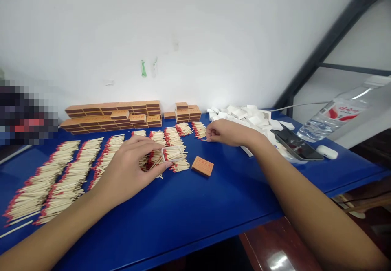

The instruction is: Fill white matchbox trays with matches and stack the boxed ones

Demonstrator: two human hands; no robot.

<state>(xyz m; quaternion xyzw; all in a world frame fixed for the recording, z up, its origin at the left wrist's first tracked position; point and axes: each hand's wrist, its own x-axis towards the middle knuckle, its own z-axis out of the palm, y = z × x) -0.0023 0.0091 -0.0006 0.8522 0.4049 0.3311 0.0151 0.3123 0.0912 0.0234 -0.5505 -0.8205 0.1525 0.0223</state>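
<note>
My left hand [134,163] grips a white matchbox tray [163,154] by its ends, and red-tipped matches [173,153] lie inside it. Fingers pinched together, my right hand [224,132] is at the right edge of a small match pile [200,130]; a match end seems to show at the fingertips, but what they hold is mostly hidden. An orange matchbox sleeve [203,166] lies on the blue table [183,218] between my hands. Long rows of matches [65,181] spread to the left, partly covered by my left hand and forearm.
Orange matchboxes [113,116] are stacked along the wall, with a smaller stack [187,112] beside them. White trays [250,116] heap up behind my right hand. A phone [297,142], a white earbud case [326,152] and a water bottle [336,110] occupy the right side.
</note>
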